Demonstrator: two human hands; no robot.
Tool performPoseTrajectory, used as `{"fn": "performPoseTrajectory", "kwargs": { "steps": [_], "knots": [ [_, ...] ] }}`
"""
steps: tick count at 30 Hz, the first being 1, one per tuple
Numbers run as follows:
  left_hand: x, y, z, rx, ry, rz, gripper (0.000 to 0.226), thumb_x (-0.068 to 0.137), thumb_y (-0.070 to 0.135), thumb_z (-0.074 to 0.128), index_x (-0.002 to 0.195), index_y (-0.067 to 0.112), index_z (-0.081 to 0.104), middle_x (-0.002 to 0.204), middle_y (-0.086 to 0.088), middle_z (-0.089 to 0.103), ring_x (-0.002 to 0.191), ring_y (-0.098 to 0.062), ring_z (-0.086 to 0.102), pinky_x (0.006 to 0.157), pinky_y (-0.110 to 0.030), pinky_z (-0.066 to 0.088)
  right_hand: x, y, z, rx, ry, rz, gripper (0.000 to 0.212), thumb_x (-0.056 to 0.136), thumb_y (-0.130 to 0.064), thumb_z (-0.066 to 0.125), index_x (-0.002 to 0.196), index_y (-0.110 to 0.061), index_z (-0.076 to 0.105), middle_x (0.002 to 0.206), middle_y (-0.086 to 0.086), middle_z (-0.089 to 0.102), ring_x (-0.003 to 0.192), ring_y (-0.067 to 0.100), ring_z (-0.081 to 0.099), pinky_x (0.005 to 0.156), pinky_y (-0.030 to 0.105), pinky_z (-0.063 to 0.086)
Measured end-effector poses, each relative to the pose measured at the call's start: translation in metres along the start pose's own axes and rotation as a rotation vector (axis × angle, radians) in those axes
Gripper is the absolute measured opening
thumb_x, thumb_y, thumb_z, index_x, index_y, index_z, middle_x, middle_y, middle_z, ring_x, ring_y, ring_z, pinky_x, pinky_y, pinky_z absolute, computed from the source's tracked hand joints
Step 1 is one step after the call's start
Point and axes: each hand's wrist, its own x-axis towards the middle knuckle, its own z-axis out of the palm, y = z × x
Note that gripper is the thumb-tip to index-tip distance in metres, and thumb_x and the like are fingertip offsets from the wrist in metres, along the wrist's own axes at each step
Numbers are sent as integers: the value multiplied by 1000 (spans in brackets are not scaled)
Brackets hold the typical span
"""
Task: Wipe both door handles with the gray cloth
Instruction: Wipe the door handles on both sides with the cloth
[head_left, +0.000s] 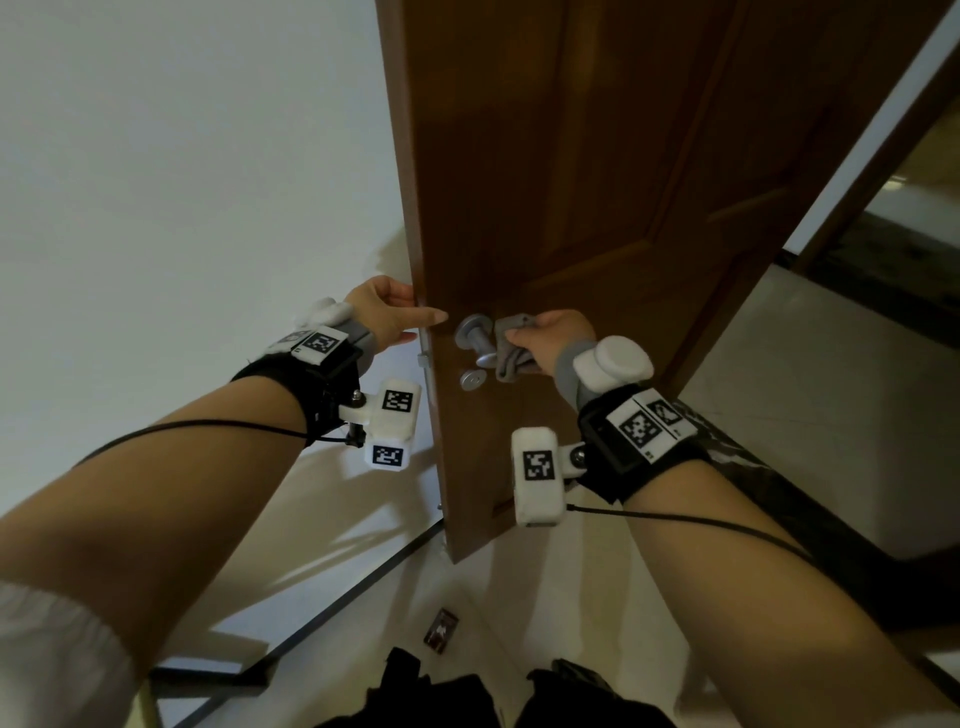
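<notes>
A person stands at the free edge of a brown wooden door (571, 182), which stands open. The right hand (550, 338) has its fingers clamped on the gray cloth (511, 348), bunched in the fist and hanging a little below it. The cloth is wrapped over the outer end of the silver lever handle (480, 340) on the near face of the door; the bare part of the lever and its round base lie just to the left of that hand, toward the door's edge. The lever's long axis runs roughly level along the door face, so the wipe would likely slide leftward along it toward the base. A small round lock plate (471, 380) sits just below the lever.

The left hand (387, 317) steadies the door's edge, thumb on the near side and the other fingers curled around behind it, out of sight. The second handle is on the far face, hidden by the door; the left hand is nearer to it, but the cloth is in the right, so that handle probably waits its turn.
</notes>
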Motion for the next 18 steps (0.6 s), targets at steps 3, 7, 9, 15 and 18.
{"fn": "performPoseTrajectory", "kwargs": {
  "steps": [3, 7, 9, 15, 18],
  "knots": [
    [-1, 3, 4, 10, -16, 4, 32, 67, 14, 81, 79, 19, 52, 84, -1, 63, 84, -16, 63, 75, -27, 56, 0, -6, 0, -84, -20, -12, 20, 86, -12, 61, 94, 5, 66, 102, 25, 68, 93, 38, 67, 85, 49, 55],
    [0, 4, 9, 32, -59, -4, 31, 68, 16, 80, 85, 18, 54, 98, -7, 65, 94, -19, 63, 80, -28, 55, 0, -9, -7, -153, -29, 4, 28, 87, -17, 61, 106, 4, 63, 112, 22, 66, 103, 36, 64, 91, 46, 53],
    [1, 4, 11, 34, -81, -6, 34, 69, 17, 79, 95, 15, 56, 97, -5, 64, 95, -18, 62, 78, -26, 54, 2, -10, -11, -167, -20, 19, 39, 86, -20, 61, 119, 1, 59, 123, 18, 62, 112, 32, 60, 95, 40, 51],
    [-4, 5, 21, 25, -118, 9, 25, 74, 12, 75, 90, 16, 56, 82, 3, 58, 83, -13, 59, 76, -22, 53, 4, -8, -6, -143, 77, 17, 33, 95, -16, 47, 124, -5, 55, 130, 17, 56, 119, 36, 53, 103, 45, 43],
    [-8, 7, 25, 13, -148, 38, 21, 77, 8, 72, 81, 19, 54, 79, 4, 57, 75, -9, 58, 73, -19, 51, 2, -3, -7, -103, 113, 4, 29, 94, -16, 48, 120, -9, 58, 125, 15, 60, 115, 35, 56, 101, 45, 45]
  ]
}}
